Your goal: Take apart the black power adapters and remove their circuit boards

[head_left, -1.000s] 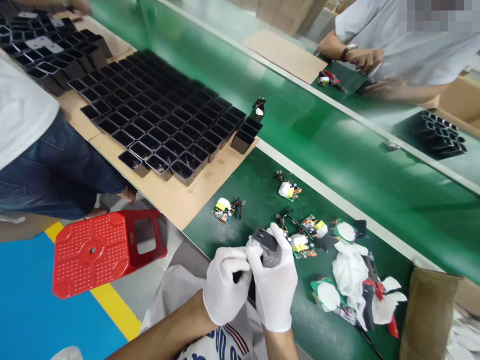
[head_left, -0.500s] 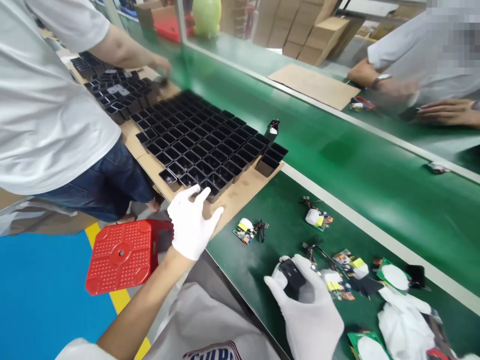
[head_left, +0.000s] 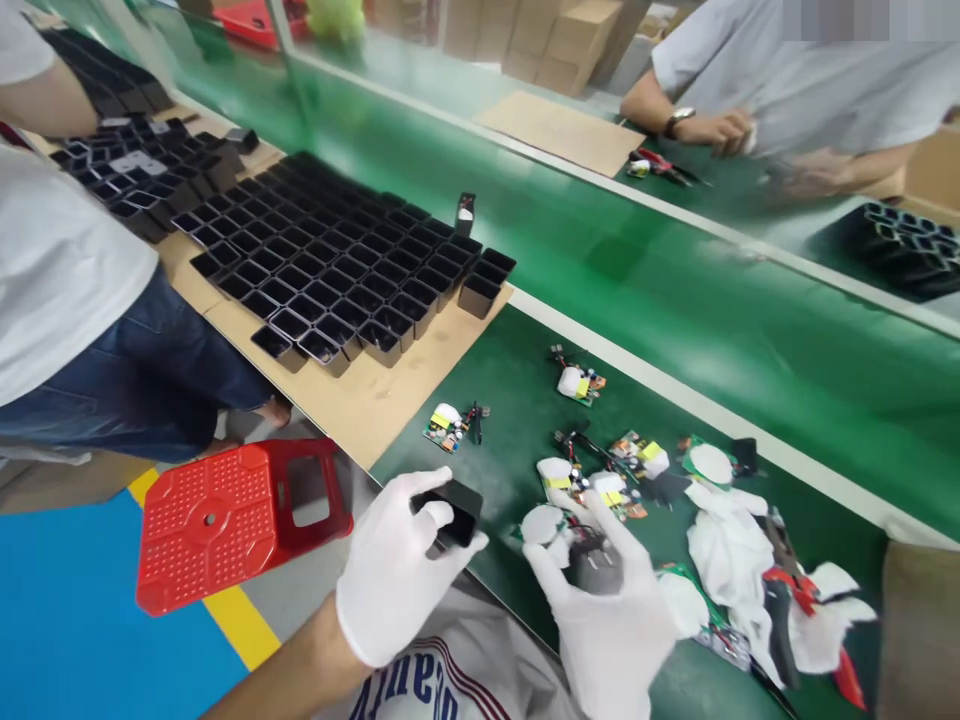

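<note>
My left hand [head_left: 397, 575], in a white glove, is closed around a black open-topped plastic case [head_left: 463, 508] close to the bench edge. Thumb and fingers grip its sides. To the right, my gloved right hand [head_left: 611, 620] curls round a dark plug piece [head_left: 596, 565] with metal pins, slightly blurred. A circuit board with a round white pad [head_left: 544, 524] sits at its fingertips; whether it is joined to the plug piece I cannot tell. Beyond the hands lie circuit boards with yellow and white parts, such as one board [head_left: 448, 427] with a black lead.
Rows of black cases [head_left: 322, 260] stand on cardboard [head_left: 397, 400] at the left. White cloths [head_left: 727, 535] and red-handled pliers [head_left: 799, 590] lie at the right. A red stool [head_left: 210, 520] is on the floor. Co-workers stand at the left and across the bench.
My left hand has come back from the near edge of the case rows with a black case. My right hand still has the plug piece, now turned with its pins showing.
</note>
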Demonstrator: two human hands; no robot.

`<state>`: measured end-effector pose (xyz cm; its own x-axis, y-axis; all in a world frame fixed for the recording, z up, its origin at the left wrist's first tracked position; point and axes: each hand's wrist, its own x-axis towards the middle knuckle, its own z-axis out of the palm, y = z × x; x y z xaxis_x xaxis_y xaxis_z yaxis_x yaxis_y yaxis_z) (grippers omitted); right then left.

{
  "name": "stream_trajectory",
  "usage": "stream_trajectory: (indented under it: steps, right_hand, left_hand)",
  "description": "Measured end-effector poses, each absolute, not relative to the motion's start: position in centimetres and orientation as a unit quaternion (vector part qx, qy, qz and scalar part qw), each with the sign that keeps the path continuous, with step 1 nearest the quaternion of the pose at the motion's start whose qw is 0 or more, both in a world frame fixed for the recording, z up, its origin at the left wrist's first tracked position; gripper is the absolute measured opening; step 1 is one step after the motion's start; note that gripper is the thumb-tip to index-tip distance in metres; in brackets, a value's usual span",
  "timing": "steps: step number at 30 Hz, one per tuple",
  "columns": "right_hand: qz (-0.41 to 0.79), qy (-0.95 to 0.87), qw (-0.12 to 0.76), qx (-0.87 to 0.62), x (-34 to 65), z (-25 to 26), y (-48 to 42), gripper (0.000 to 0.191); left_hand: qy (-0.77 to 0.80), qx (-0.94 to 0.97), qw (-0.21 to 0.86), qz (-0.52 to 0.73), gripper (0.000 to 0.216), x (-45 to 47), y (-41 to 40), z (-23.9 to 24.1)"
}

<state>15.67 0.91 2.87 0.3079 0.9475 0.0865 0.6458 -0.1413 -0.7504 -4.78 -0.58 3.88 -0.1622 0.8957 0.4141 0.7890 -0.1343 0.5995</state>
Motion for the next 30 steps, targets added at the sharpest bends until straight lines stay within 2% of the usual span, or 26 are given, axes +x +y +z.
stream_trajectory:
  steps: [3,5,9,11,13,18,23,30]
  right_hand:
    - [0.156,-0.508,0.356,-0.769,17.3,3.3,-0.5,0.069]
    - [0.174,-0.492,0.387,-0.760,18.3,3.2,-1.5,0.072]
    - [0.292,-0.456,0.458,-0.705,19.2,2.7,-2.8,0.078]
    - [0.363,-0.447,0.488,-0.656,19.4,2.6,-2.9,0.074]
    - [0.418,-0.440,0.513,-0.607,19.6,2.7,-2.7,0.070]
    - [0.441,-0.489,0.529,-0.536,20.7,4.4,-2.2,0.062]
    - [0.425,-0.591,0.508,-0.462,22.0,7.2,-1.7,0.061]
    - [0.436,-0.632,0.488,-0.415,21.7,8.5,-1.0,0.063]
  left_hand:
    - [0.690,0.590,0.045,0.415,0.037,-1.2,-0.5,2.0]
    - [0.709,0.568,0.078,0.411,0.051,0.2,-0.6,1.5]
    - [0.685,0.606,0.192,0.355,0.105,-0.3,-0.9,2.9]
    - [0.655,0.648,0.212,0.324,0.116,-1.1,-0.2,3.5]
    - [0.625,0.686,0.213,0.305,0.113,-1.6,0.9,3.6]
    - [0.553,0.718,0.295,0.302,0.055,-1.0,2.5,3.3]
    - [0.410,0.722,0.417,0.371,0.069,-1.1,2.1,5.6]
    - [0.389,0.773,0.388,0.318,0.076,-1.7,1.6,6.6]
